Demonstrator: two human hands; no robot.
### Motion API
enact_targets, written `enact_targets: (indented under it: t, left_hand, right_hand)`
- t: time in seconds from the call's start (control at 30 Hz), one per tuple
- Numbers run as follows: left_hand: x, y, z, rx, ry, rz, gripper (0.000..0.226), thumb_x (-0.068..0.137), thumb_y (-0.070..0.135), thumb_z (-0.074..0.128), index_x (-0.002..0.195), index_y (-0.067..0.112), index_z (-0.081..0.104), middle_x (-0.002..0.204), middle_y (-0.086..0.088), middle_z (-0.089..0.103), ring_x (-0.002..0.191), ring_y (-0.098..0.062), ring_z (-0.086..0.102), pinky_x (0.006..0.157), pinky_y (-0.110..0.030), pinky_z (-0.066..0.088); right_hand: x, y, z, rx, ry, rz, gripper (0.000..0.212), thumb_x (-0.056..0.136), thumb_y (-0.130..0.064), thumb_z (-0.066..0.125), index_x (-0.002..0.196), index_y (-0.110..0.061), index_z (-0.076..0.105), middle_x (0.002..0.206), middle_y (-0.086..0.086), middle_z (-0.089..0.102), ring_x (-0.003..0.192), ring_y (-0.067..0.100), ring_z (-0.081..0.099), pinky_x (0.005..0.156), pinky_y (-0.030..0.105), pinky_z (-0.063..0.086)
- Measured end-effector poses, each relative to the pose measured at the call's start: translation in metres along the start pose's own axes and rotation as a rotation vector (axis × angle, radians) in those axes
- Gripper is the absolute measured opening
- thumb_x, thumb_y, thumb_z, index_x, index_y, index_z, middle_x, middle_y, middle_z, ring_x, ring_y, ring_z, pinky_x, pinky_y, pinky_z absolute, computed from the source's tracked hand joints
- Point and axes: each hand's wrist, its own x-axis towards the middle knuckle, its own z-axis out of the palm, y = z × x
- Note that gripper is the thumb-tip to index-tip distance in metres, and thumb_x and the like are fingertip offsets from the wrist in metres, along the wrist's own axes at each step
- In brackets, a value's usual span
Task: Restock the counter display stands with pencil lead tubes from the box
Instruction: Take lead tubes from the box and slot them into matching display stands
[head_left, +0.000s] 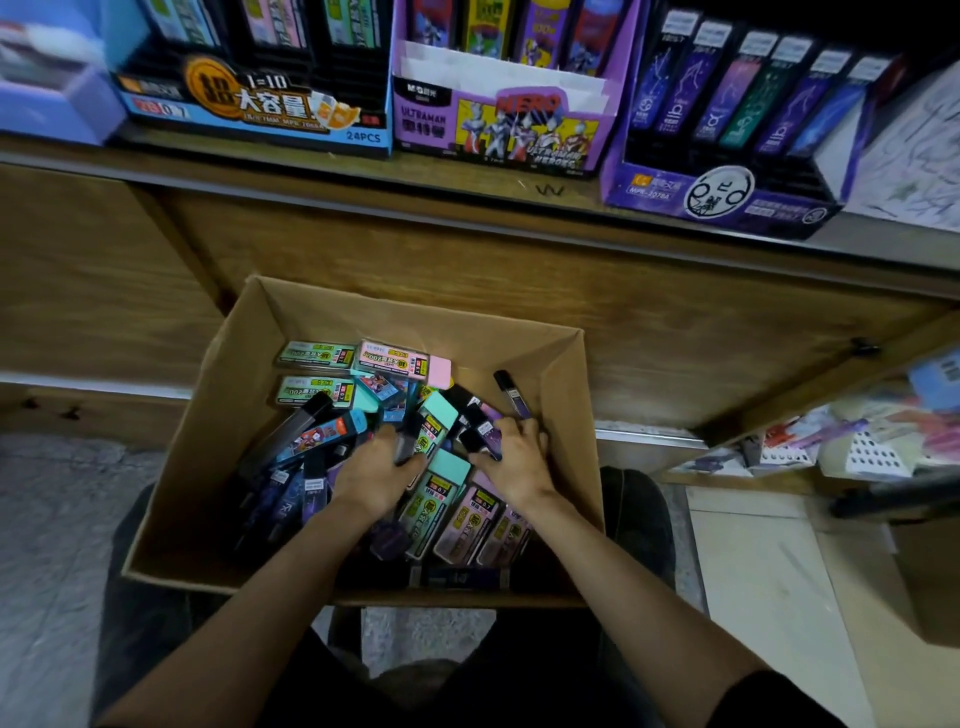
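**Task progress.** The box (563, 374) is positioned on the person's knees, below the edge of the worktop (566, 182). It is well filled with pencil lead tubes (395, 358), which lie loose and mixed: green, pink, teal, purple and dark.

Three display stands are set side by side on the worktop:

- **Blue stand (249, 104) and purple stand (727, 192):** tubes are seen only in the rear rows. The stepped black tiers in front are shown unfilled.
- **Ultraman stand (498, 130):** the front is covered by white card, so its fill level cannot be determined.

The task is judged to be at an early or middle stage. Much stock is left in the box, and many slots are yet to be filled.

**Hand pose.** Both forearms are extended down into the box, backs of the hands up. The hands are placed near each other over the centre of the pile.

- **Left hand (374, 475):** the fingers are curled, and a dark tube (405, 441) is held between thumb and fingers.
- **Right hand (514, 462):** the fingers are curled over a purple tube (480, 439) with a black cap, at the right of the pile.

The fingertips are blurred, so it cannot be told whether more than one tube is held in either hand. No tube is raised toward a stand. The current step is judged to be picking and sorting stock inside the box.
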Motion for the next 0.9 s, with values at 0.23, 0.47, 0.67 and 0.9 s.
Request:
enact_targets:
  t: [0.23,0.47,0.67,0.9]
  left_hand:
    - [-0.002,0.007,0.001,-0.121,-0.012,-0.024,0.032,0.094,0.025,0.053,0.111,-0.001,0.044,0.102,-0.020,0.061,0.090,-0.034,0.059,0.072,-0.037,0.045]
    - [-0.008,0.013,-0.004,-0.327,-0.045,-0.005,0.025,0.094,0.014,0.054,0.112,-0.001,0.045,0.095,-0.009,0.063,0.075,-0.015,0.062,0.060,-0.016,0.046]
    - [-0.012,0.022,-0.011,-0.700,-0.148,-0.037,0.014,0.094,0.006,0.051,0.104,0.003,0.042,0.078,-0.011,0.065,0.067,-0.019,0.065,0.068,-0.038,0.054]
    - [-0.018,0.023,-0.014,-0.853,-0.165,-0.058,0.027,0.096,0.006,0.048,0.122,-0.001,0.042,0.088,-0.013,0.065,0.073,-0.020,0.066,0.071,-0.038,0.053]
  right_hand:
    - [-0.003,0.001,-0.007,0.159,-0.082,0.125,0.048,0.078,-0.024,0.074,0.117,-0.010,0.049,0.132,0.011,0.038,0.118,0.025,0.048,0.109,0.031,0.032]
    - [-0.004,-0.001,-0.009,0.243,-0.044,0.116,0.039,0.079,-0.016,0.073,0.112,-0.006,0.055,0.121,0.011,0.057,0.110,0.023,0.057,0.096,0.032,0.046]
    - [-0.007,0.002,-0.011,0.357,-0.029,0.139,0.021,0.081,-0.008,0.071,0.090,-0.016,0.053,0.098,0.004,0.065,0.087,0.014,0.062,0.061,0.012,0.041]
    - [-0.010,0.006,-0.011,0.489,-0.169,0.232,0.038,0.076,0.006,0.070,0.112,-0.001,0.061,0.116,0.014,0.064,0.112,0.026,0.058,0.096,0.032,0.043]
